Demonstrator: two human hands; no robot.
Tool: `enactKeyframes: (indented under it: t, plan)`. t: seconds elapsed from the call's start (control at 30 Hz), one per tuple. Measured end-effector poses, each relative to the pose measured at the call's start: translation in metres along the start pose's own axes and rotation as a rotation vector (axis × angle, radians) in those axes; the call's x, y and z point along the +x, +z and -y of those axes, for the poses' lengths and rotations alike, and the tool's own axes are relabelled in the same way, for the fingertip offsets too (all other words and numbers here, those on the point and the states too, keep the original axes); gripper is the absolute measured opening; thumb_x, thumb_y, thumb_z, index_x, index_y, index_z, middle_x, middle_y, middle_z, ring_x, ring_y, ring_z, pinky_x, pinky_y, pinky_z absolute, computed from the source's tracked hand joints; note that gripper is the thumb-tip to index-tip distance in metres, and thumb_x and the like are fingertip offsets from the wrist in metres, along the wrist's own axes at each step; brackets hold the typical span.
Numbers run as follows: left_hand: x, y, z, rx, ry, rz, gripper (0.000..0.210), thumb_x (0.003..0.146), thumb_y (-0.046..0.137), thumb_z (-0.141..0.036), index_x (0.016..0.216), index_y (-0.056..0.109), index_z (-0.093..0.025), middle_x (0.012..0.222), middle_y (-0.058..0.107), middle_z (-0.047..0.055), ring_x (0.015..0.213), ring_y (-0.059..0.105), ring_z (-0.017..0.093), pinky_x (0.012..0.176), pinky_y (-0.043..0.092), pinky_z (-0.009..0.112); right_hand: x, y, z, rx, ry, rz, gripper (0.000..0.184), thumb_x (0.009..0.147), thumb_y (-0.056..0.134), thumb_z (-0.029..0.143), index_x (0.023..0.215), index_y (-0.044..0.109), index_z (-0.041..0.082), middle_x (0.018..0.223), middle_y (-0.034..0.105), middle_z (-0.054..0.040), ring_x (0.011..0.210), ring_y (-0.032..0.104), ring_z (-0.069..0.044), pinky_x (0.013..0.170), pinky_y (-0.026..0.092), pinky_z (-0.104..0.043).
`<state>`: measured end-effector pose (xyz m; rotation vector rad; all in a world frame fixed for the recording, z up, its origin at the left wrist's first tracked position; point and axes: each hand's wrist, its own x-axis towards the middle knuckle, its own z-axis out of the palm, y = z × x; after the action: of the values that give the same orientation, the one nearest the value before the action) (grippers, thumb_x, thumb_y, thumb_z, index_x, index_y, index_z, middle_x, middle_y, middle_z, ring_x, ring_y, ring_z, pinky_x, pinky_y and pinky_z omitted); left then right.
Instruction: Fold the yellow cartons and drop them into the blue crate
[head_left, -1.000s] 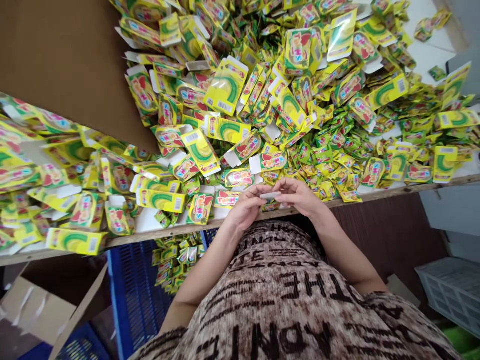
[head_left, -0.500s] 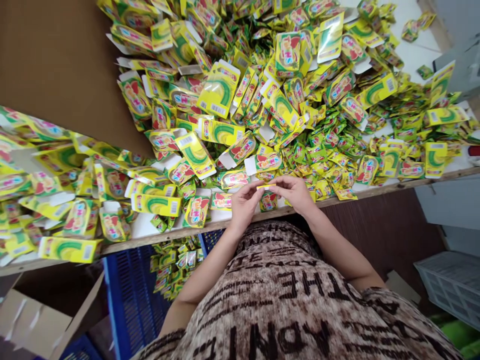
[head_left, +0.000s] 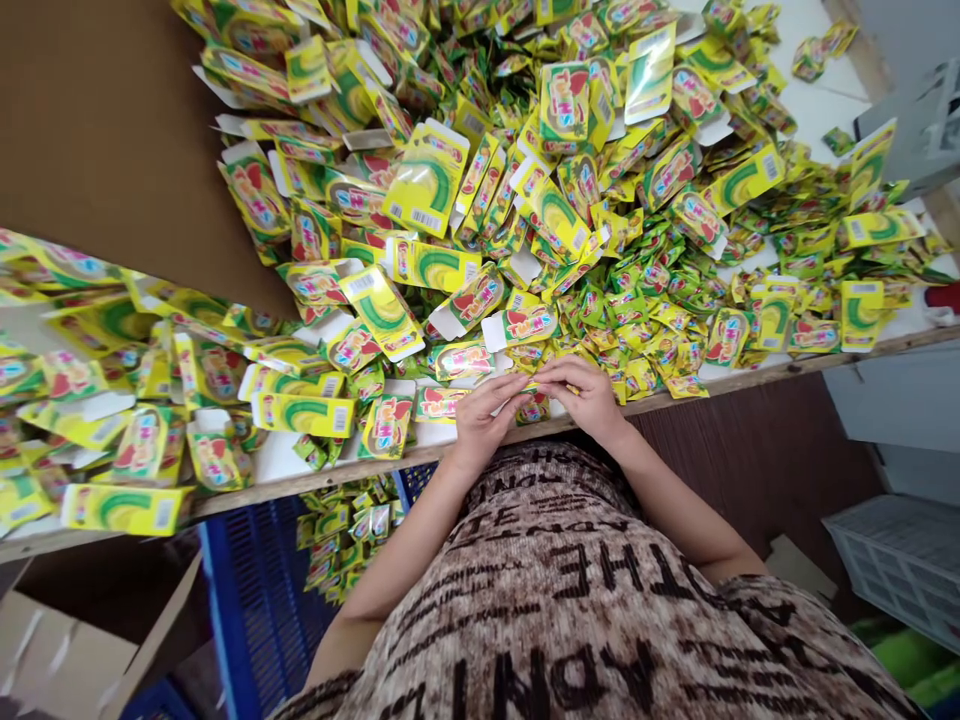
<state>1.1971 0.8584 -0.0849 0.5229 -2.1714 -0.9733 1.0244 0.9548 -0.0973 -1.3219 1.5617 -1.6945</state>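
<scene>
Near the table's front edge, my left hand (head_left: 484,414) and my right hand (head_left: 587,398) meet fingertip to fingertip. Between them they pinch the end of a small yellow-and-green candy box (head_left: 531,386), mostly covered by the fingers. Below the fingers shows a patch of printed packaging (head_left: 532,408); whether it belongs to the held box I cannot tell. Just beyond the hands lie a flat carton with a white flap (head_left: 529,325) and another printed box (head_left: 463,360). Loose wrapped candies (head_left: 664,345) are heaped to the right of my right hand.
Many yellow cartons (head_left: 435,178) and wrapped candies cover the table. A large brown cardboard sheet (head_left: 127,130) stands at the left. Beneath the table edge (head_left: 300,482) are a blue crate (head_left: 251,590) holding packets and an open cardboard box (head_left: 67,640). A grey plastic crate (head_left: 892,560) sits at the right.
My fingers have closed nearer together over the held box's end, so less of its yellow edge shows. The whole view has shifted slightly, with the table's contents appearing a little further left.
</scene>
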Motion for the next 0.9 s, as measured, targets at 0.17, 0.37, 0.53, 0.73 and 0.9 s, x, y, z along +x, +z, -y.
enactKeyframes:
  t: [0.17, 0.37, 0.53, 0.73, 0.9]
  plan:
    - [-0.002, 0.003, 0.004, 0.042, 0.035, 0.081, 0.037, 0.090, 0.067, -0.020, 0.126, 0.068, -0.029, 0.102, 0.070, 0.006, 0.095, 0.067, 0.014, 0.081, 0.057, 0.028, -0.014, -0.004, 0.000, -0.187, -0.144, 0.074, 0.019, 0.093, 0.064, 0.024, 0.109, 0.073, 0.029, 0.109, 0.067, -0.0069, 0.100, 0.066, -0.019, 0.088, 0.057, -0.037]
    - [0.001, 0.005, -0.003, -0.081, -0.086, 0.057, 0.028, 0.089, 0.069, -0.025, 0.116, 0.073, -0.025, 0.104, 0.073, 0.007, 0.094, 0.069, 0.016, 0.083, 0.057, 0.029, 0.004, -0.037, 0.003, -0.357, -0.108, 0.006, 0.021, 0.096, 0.054, 0.022, 0.107, 0.072, 0.026, 0.103, 0.069, -0.0069, 0.099, 0.065, -0.021, 0.090, 0.056, -0.040]
    - [-0.009, -0.077, -0.028, -0.177, -0.511, 0.143, 0.028, 0.085, 0.071, -0.036, 0.109, 0.075, -0.023, 0.108, 0.074, 0.008, 0.095, 0.070, 0.020, 0.084, 0.056, 0.029, 0.043, -0.098, -0.021, -0.899, 0.032, -0.060, 0.040, 0.086, 0.059, 0.020, 0.126, 0.065, 0.021, 0.127, 0.060, -0.0134, 0.122, 0.050, -0.034, 0.103, 0.045, -0.055]
    - [-0.111, -0.202, -0.009, 0.353, -1.097, 0.824, 0.041, 0.075, 0.067, -0.050, 0.103, 0.076, -0.021, 0.104, 0.077, 0.010, 0.099, 0.071, 0.032, 0.091, 0.055, 0.041, 0.052, -0.121, -0.040, -1.005, -0.021, 0.126, 0.050, 0.089, 0.059, 0.031, 0.138, 0.056, 0.021, 0.134, 0.055, -0.0143, 0.122, 0.044, -0.035, 0.103, 0.042, -0.054]
    - [-0.126, -0.193, -0.008, 0.290, -1.160, 0.819, 0.047, 0.077, 0.062, -0.056, 0.103, 0.076, -0.018, 0.106, 0.077, 0.011, 0.102, 0.072, 0.033, 0.094, 0.054, 0.042, 0.054, -0.123, -0.036, -1.031, -0.035, 0.184, 0.051, 0.090, 0.058, 0.029, 0.139, 0.055, 0.021, 0.134, 0.054, -0.0155, 0.121, 0.045, -0.036, 0.098, 0.044, -0.054]
